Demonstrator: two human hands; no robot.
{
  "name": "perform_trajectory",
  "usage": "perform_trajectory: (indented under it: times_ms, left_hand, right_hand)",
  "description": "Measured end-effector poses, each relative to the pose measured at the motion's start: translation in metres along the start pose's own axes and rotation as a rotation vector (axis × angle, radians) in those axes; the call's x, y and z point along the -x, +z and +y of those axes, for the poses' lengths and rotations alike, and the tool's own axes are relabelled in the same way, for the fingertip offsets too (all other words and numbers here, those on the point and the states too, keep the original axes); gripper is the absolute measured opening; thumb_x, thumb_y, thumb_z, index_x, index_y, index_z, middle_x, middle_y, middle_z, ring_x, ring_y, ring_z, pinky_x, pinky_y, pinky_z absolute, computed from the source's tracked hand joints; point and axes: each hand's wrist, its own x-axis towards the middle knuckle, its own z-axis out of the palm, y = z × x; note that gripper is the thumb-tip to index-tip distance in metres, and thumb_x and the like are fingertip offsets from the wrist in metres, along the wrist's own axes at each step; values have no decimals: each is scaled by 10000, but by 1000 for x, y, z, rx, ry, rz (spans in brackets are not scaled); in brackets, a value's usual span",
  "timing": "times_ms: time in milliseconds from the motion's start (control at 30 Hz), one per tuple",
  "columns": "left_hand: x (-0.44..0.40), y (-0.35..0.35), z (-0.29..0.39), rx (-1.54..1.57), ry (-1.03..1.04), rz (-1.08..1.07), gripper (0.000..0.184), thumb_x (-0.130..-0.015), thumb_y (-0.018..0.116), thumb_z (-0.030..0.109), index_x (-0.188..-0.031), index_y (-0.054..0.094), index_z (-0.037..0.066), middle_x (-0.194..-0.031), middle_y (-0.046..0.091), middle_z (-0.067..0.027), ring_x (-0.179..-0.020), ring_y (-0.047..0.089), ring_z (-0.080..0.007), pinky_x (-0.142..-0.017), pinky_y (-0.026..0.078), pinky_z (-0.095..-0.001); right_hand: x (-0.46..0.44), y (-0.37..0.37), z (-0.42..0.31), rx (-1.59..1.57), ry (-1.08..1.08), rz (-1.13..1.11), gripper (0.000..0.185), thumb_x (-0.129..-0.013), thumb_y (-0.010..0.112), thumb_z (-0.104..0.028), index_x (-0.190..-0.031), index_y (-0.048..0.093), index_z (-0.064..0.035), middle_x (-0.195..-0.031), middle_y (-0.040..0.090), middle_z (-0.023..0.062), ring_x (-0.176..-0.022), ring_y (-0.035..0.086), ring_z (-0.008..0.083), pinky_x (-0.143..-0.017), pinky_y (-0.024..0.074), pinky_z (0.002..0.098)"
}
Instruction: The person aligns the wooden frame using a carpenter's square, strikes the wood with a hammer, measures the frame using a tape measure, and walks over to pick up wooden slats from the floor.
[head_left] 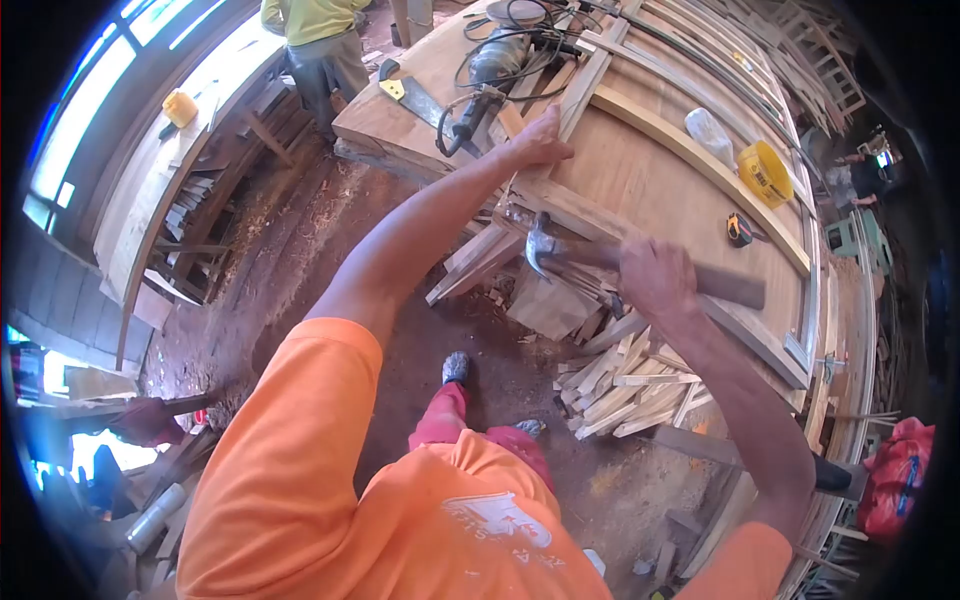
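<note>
1. The right hand (pixel 658 280) is clenched round the handle of the hammer (pixel 590 253); the metal head hangs near the edge of the wooden frame (pixel 740 337), claw pointing down.
2. The left hand (pixel 540 143) touches the frame's far corner; whether its fingers close round the wood, I cannot tell.
3. The frame lies on the worktop (pixel 375 125); a handsaw (pixel 418 102) and corded power tool (pixel 500 62) rest beyond the left hand; a tape measure (pixel 739 230) sits inside the frame, near a yellow container (pixel 765 174).

The co-worker (pixel 322 38) is cut off by the top edge; the shirt lettering (pixel 521 554) is seemingly too blurred to be read.
</note>
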Motion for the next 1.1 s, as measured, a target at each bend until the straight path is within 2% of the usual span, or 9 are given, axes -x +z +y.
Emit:
perform_trajectory:
  times_ms: [133, 200, 233, 300, 433, 533, 633, 833, 1100]
  left_hand:
    - [3, 10, -8, -46, 78, 95, 1087, -776, 788, 275, -1606, 224, -145, -1460, 526, -407, -1391, 542, -476, -1170, 449, -439]
    - [-2, 10, -10, -26, 129, 168, 856, -749, 827, 242, -1402, 406, -115, -1290, 612, -388, -1273, 604, -499, -1073, 510, -483]
    - [-2, 7, -8, -31, 134, 166, 856, -749, 827, 242, -1402, 406, -115, -1290, 612, -388, -1273, 604, -499, -1073, 510, -483]
    - [1, 2, -2, -31, 71, 69, 1072, -781, 781, 288, -1598, 238, -145, -1426, 547, -418, -1353, 570, -487, -1136, 477, -450]
    - [5, 1, 2, -28, 31, 44, 1069, -779, 776, 298, -1594, 243, -143, -1419, 552, -421, -1347, 577, -487, -1132, 483, -454]
    - [-2, 15, -9, -37, 155, 252, 886, -737, 835, 232, -1432, 399, -102, -1333, 596, -395, -1317, 573, -524, -1102, 493, -515]
    - [-2, 6, -5, -32, 6, 64, 1043, -782, 779, 303, -1581, 269, -134, -1386, 582, -417, -1327, 594, -490, -1119, 496, -469]
    - [-8, 7, 0, -31, 58, 84, 966, -765, 782, 228, -1523, 307, -135, -1377, 563, -420, -1314, 577, -522, -1121, 486, -502]
    - [-1, 5, -15, 12, 56, 72, 869, -797, 800, 185, -1493, 361, -93, -1380, 562, -378, -1200, 617, -507, -1047, 522, -523]
  right_hand:
    - [16, -10, -18, -26, 29, 43, 125, -835, 718, -126, -839, 612, -61, -761, 732, 190, -722, 773, 353, -657, 635, 447]
    - [27, -31, -33, -129, -68, 30, 97, -850, 688, -109, -852, 610, -51, -739, 722, 178, -703, 769, 340, -644, 629, 442]
    - [35, -33, -45, -130, -63, 35, 97, -850, 688, -109, -852, 610, -51, -739, 722, 178, -703, 769, 340, -644, 629, 442]
    - [45, -32, -63, -303, -514, 237, 95, -870, 652, -155, -814, 623, -84, -701, 685, 129, -553, 683, 268, -540, 580, 420]
    - [22, -10, -42, -190, -630, 234, 81, -858, 642, -154, -840, 619, -79, -685, 663, 106, -496, 610, 248, -507, 541, 426]
    - [-13, -12, -13, 117, -63, 218, 71, -845, 667, -102, -863, 617, -54, -714, 701, 158, -677, 760, 324, -621, 621, 441]
    - [21, -13, -42, -94, 62, 45, 108, -816, 676, -87, -901, 627, -41, -715, 704, 156, -671, 756, 321, -616, 621, 452]
    - [123, -31, -75, -450, -83, -135, 177, -838, 705, -133, -906, 604, -4, -769, 719, 216, -694, 738, 422, -647, 601, 520]
    - [247, 9, -101, -827, 724, -414, 321, -790, 767, -242, -985, 732, 11, -900, 755, 249, -875, 742, 454, -785, 579, 545]
